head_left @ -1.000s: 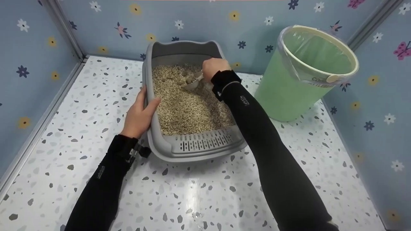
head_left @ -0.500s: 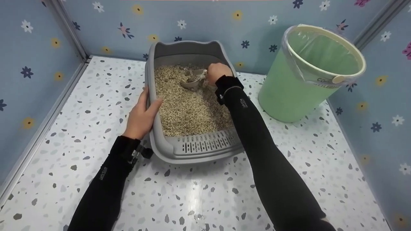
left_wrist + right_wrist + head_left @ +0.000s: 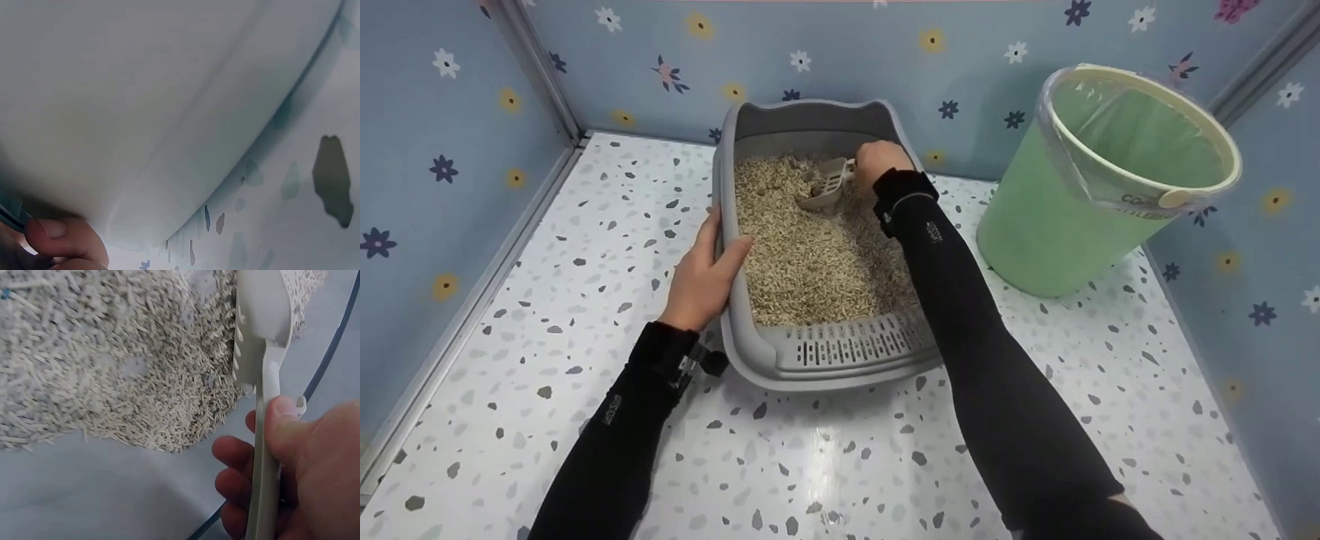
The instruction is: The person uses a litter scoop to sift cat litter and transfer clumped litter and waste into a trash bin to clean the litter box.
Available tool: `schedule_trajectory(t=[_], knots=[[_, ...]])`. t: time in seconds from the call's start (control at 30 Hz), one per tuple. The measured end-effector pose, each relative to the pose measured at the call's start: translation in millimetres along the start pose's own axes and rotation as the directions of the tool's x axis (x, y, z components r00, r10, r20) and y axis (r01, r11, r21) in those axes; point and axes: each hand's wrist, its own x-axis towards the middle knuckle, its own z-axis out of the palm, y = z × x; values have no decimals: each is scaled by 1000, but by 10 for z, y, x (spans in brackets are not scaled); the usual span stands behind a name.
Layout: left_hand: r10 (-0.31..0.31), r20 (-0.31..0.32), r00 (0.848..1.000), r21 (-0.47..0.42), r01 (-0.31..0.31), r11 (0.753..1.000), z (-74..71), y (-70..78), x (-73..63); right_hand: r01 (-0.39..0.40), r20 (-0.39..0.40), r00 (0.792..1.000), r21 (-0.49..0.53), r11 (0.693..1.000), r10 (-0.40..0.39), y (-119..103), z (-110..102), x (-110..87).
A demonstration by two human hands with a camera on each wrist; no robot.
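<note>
Two hands work: the right hand (image 3: 885,161) has its fingers clamped round the handle of the scoop (image 3: 825,197), whose head sits in the litter (image 3: 817,270) just past them; the left hand (image 3: 701,281) grips the box (image 3: 741,307) between thumb and fingers. Scooping seems underway, lifting clear not yet done.

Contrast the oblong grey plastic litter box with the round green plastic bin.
The grey litter box is low; the green bin is tall. The box holds tan pellets; the bin, a clear liner. The left hand grips the box; no hand touches the bin. Both stand on the speckled white surface.
</note>
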Motion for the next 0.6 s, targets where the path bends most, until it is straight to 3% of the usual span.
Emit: schedule_trajectory(t=[0.17, 0.43, 0.6], knots=[[-4, -12, 1000, 6, 4, 1000, 28, -12, -12, 15, 37, 999, 13, 1000, -15, 47, -27, 110], [-33, -13, 999, 3, 33, 999, 38, -7, -13, -30, 142, 990, 43, 999, 24, 80, -25, 277], [-24, -10, 1000, 9, 24, 1000, 30, -23, -9, -57, 202, 979, 106, 993, 35, 44, -80, 233]])
